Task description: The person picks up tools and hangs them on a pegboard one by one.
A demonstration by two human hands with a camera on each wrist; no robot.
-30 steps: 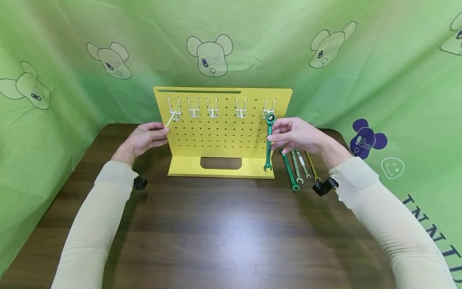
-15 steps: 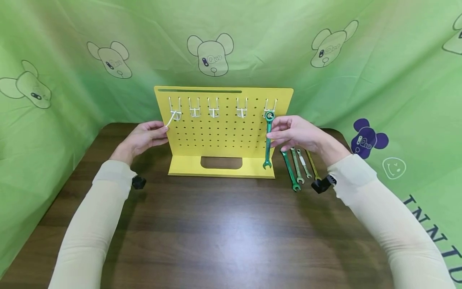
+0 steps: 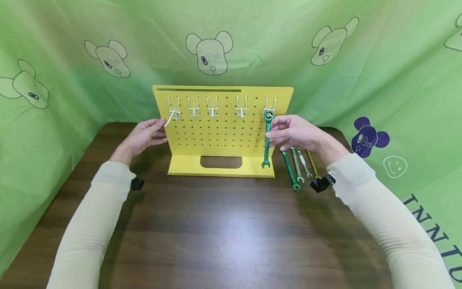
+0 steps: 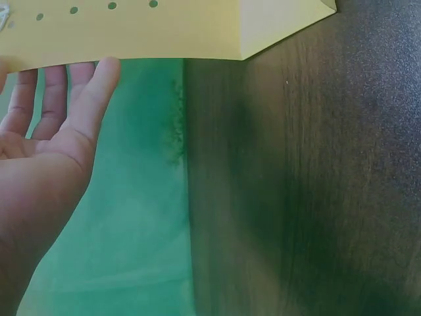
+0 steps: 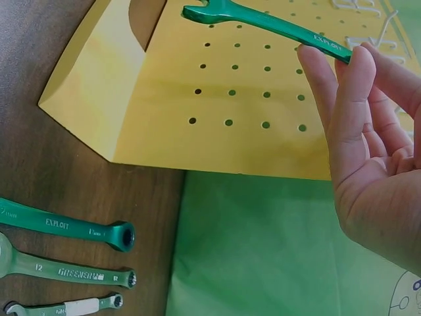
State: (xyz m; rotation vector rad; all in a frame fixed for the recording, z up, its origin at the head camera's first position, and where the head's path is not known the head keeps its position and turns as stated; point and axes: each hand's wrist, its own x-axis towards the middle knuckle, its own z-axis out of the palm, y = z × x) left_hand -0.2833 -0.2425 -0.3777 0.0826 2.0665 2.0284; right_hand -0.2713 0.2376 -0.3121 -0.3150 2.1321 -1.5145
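before the pegboard (image 3: pixel 216 139), right hand (image 3: pixel 294 131) pinches wrench (image 3: pixel 267 145)

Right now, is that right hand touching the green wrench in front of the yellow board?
Touching. The right wrist view shows the right hand pinching the raised green wrench by its shaft, with no gap.

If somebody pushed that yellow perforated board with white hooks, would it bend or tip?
The yellow perforated board would probably feel stiff: it looks flat and crisply folded. Pushed from the front, it might tip backward, since its visible foot extends forward. It may also slide, as the brown wood-grain table looks smooth.
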